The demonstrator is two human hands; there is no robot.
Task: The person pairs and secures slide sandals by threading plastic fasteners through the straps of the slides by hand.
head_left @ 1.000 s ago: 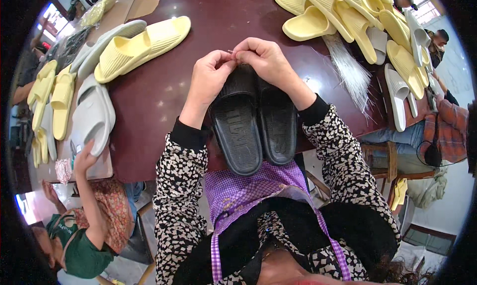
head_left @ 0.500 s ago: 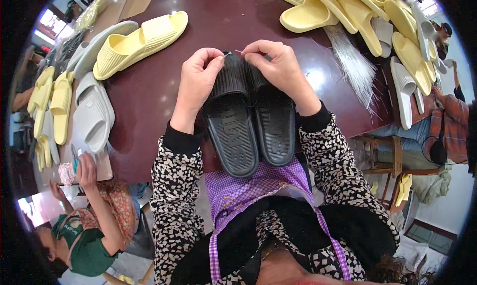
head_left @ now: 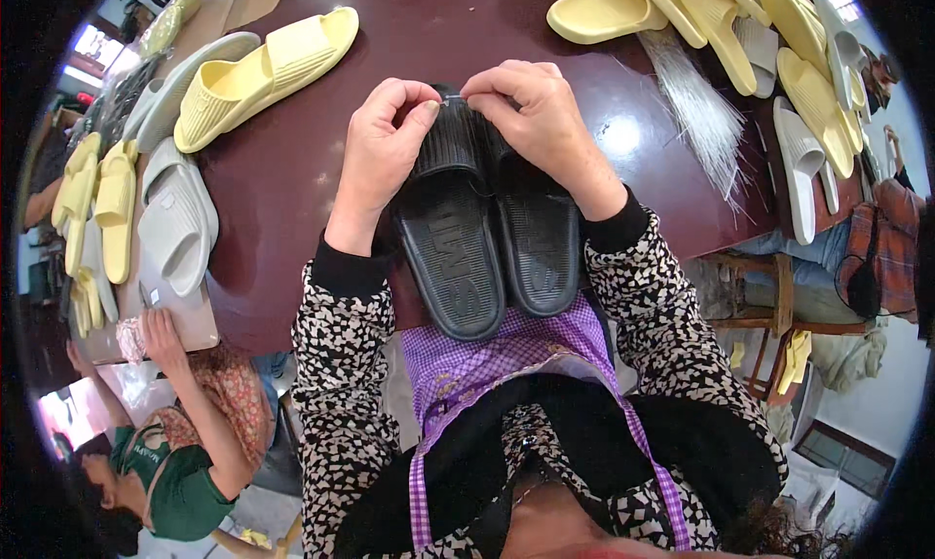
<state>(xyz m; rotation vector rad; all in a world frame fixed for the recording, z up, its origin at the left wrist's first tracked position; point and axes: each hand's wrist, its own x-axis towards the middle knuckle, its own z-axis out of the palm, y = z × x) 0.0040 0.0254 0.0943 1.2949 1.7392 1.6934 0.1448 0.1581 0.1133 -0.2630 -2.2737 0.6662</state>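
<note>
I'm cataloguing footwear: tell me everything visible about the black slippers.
The black slippers look like rubber or foam slides, with broad ribbed straps, lettered, ridged insoles and rounded heels. They lie side by side, insoles up, toes away from the person, at the near edge of the dark red table, heels overlapping the purple checked apron in view. A thin clear strand runs between the left hand and right hand at the toe ends; whether either hand touches them is unclear.
</note>
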